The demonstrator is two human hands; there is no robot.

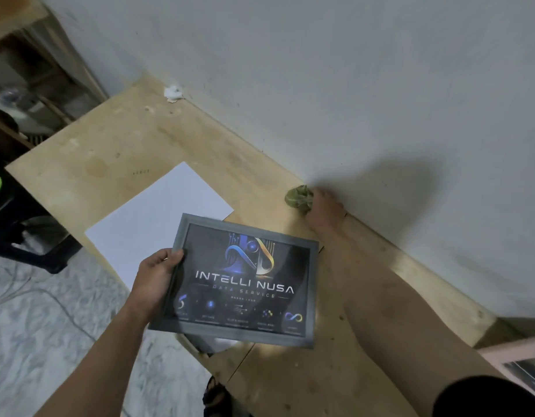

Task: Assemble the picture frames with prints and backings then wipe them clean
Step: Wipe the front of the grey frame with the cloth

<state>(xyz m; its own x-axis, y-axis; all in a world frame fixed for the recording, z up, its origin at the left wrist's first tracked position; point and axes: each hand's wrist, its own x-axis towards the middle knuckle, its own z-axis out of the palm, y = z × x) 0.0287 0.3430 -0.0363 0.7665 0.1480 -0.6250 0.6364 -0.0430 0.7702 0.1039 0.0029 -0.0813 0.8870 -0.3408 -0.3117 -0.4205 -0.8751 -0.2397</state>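
The left hand [158, 273] grips the assembled frame [242, 281] by its left edge, face up above the table [115, 145], probably for wiping. Far beyond it, the right hand [323, 209] closes around the green cloth [298, 198] by the wall.

A pale plywood counter [115, 139] is seen running along a grey wall. A blank white sheet [158, 218] is laid flat near its front edge. A crumpled green cloth [298, 198] is found at the wall side, well apart from the sheet. A small white wad [173, 93] is lodged in the far corner.
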